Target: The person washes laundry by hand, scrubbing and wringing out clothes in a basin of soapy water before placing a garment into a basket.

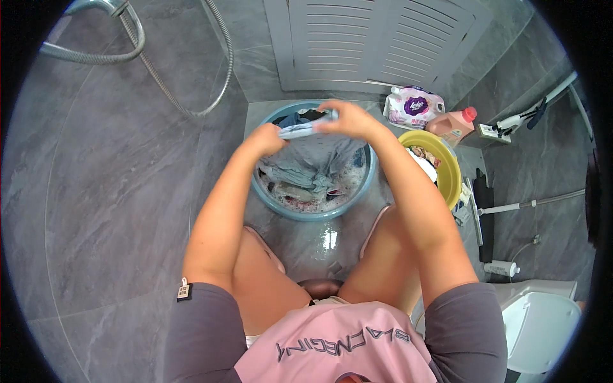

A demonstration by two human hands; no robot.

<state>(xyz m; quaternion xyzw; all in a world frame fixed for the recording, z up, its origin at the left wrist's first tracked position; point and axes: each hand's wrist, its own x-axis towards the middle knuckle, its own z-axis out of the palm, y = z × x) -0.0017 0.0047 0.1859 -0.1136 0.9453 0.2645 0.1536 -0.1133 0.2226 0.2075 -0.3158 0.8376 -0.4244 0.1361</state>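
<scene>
Both my hands grip a wet grey-blue garment (313, 156) over a round blue basin (299, 212). My left hand (267, 140) is closed on the upper left of the cloth, near the basin's left side. A little farther off, my right hand (345, 121) pinches a light, folded edge of the same garment. The cloth hangs down from between them into sudsy water (313, 203). Dark clothes (297, 119) show at the basin's far side, partly hidden behind the held edge. Other soaked pieces lie under the suds and are hard to make out.
A yellow basin (452, 169) with clothes stands to the right of the blue one. Behind it are a pink detergent bottle (452, 124) and a white-and-purple bag (415, 107). A squeegee (485, 214), a white bottle (502, 268) and a toilet (543, 325) are farther right. A shower hose (223, 64) hangs at upper left.
</scene>
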